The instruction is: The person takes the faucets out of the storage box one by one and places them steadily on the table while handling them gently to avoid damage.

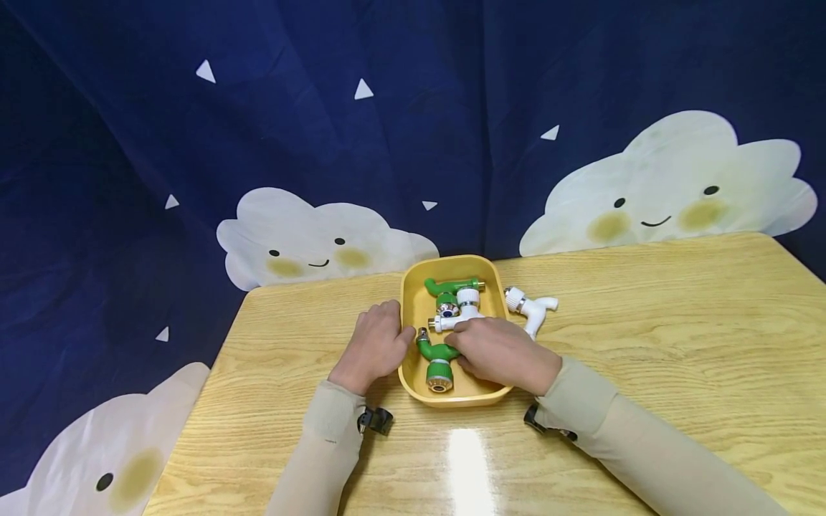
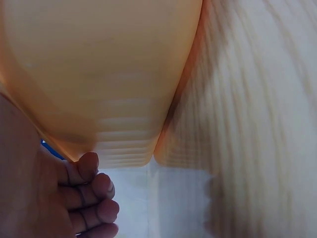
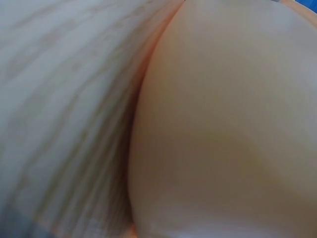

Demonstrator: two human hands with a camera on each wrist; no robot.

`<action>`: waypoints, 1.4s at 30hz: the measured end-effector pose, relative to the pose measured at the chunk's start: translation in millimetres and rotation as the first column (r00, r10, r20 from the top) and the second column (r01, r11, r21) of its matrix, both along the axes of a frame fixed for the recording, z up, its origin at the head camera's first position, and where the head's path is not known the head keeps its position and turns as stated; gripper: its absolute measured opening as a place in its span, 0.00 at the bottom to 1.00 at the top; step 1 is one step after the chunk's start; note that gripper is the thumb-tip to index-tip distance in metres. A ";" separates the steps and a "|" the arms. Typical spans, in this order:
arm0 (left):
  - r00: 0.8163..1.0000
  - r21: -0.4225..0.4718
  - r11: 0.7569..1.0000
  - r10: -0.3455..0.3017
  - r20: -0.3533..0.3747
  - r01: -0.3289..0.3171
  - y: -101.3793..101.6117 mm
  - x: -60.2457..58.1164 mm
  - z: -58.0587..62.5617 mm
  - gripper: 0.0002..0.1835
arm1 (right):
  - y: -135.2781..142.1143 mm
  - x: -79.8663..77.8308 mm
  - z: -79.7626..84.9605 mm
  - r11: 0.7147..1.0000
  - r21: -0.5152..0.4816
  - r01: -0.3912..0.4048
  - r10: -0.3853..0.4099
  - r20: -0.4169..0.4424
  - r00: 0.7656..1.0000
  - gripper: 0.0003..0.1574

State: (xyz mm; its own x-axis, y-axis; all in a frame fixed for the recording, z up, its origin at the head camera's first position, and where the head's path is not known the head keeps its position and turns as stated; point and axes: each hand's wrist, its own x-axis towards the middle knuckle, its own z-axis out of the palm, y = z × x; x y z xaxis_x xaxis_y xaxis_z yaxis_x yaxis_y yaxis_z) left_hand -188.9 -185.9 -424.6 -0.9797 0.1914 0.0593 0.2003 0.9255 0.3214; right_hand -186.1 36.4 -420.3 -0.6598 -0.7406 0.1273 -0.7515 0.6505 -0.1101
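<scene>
A yellow plastic tub (image 1: 452, 401) stands on the table with several taps in it. My left hand (image 1: 379, 340) holds its left rim, the thumb at the edge; the fingers (image 2: 101, 188) curl down outside the wall. Reaching over the right side, my right hand (image 1: 500, 351) pinches the end of a green tap (image 1: 440, 369) in the near part of the tub. The fingertips there are partly hidden. Behind that tap lie a white tap (image 1: 452, 322), partly covered by the right hand, and another green tap (image 1: 445, 288). The right wrist view shows the tub wall (image 3: 223, 124), no hand.
Outside the tub, close to its right side, a second white tap (image 1: 534, 309) lies on the wooden table (image 1: 677, 344). A dark blue curtain (image 1: 413, 143) with smiling clouds hangs behind the table's far edge.
</scene>
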 end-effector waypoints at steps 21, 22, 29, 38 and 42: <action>1.000 -0.005 1.000 -0.007 -0.007 0.007 -0.1 0.0 -1.2 0.11 | 0.8 -0.6 -1.1 0.998 -0.029 -0.051 0.051 0.000 0.999 0.11; 1.000 -0.005 1.000 -0.006 -0.008 0.006 -0.2 -0.1 -1.2 0.11 | 0.7 -0.4 -1.0 0.998 -0.028 -0.049 0.049 -0.003 0.999 0.10; 1.000 -0.004 1.000 -0.002 -0.011 0.002 -0.6 -0.4 -1.3 0.10 | 0.1 0.4 0.5 0.999 -0.006 -0.036 0.036 -0.003 0.999 0.06; 1.000 0.012 1.000 -0.005 -0.015 0.005 -1.2 -0.5 -2.1 0.09 | 0.6 -0.1 -0.7 0.999 -0.001 -0.043 0.043 -0.020 0.999 0.07; 1.000 0.021 1.000 -0.005 -0.015 0.006 -1.5 -0.3 -2.7 0.08 | 0.4 -0.7 -1.5 0.999 -0.015 -0.045 0.045 -0.023 0.999 0.02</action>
State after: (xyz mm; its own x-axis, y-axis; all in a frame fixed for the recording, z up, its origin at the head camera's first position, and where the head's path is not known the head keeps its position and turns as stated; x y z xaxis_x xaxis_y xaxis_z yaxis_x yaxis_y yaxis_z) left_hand -189.2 -187.4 -427.3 -0.9776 0.1953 0.0785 0.2104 0.9173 0.3380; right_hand -186.9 36.8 -421.8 -0.6226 -0.7674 0.1533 -0.7824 0.6143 -0.1027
